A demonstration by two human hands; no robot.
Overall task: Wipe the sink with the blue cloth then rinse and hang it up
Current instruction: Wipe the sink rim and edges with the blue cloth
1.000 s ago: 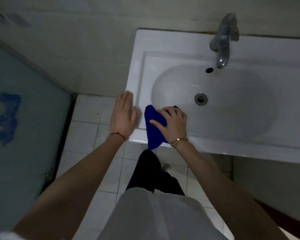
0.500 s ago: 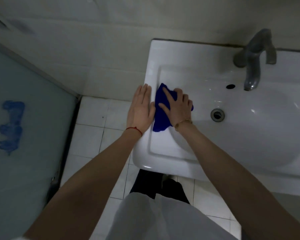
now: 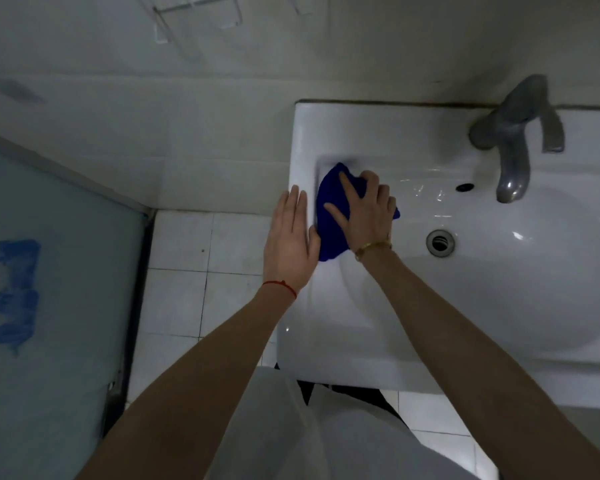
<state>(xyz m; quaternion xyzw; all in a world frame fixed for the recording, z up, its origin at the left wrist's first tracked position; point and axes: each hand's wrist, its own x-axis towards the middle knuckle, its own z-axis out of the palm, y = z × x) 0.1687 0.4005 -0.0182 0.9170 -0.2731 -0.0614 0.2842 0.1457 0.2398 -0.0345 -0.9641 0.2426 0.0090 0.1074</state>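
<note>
A white sink (image 3: 326, 362) fills the right side of the view. The blue cloth (image 3: 329, 206) lies bunched at the basin's far left corner, just inside the rim. My right hand (image 3: 365, 213) presses down on it, index finger and thumb stretched across the cloth and the other fingers curled over its far side. My left hand (image 3: 290, 244) lies flat on the sink's left rim, fingers straight and together, right beside the cloth. Much of the cloth is hidden under my right hand.
A grey faucet (image 3: 513, 150) stands at the sink's back edge above the overflow hole (image 3: 465, 187); the drain (image 3: 440, 241) is right of my right wrist. A wire rack (image 3: 201, 12) hangs on the wall. A frosted panel (image 3: 49, 306) bounds the tiled floor (image 3: 181, 271) on the left.
My right hand has slid the cloth from the sink's near left edge up along the left side to the far left corner. My left hand moved along the rim beside it.
</note>
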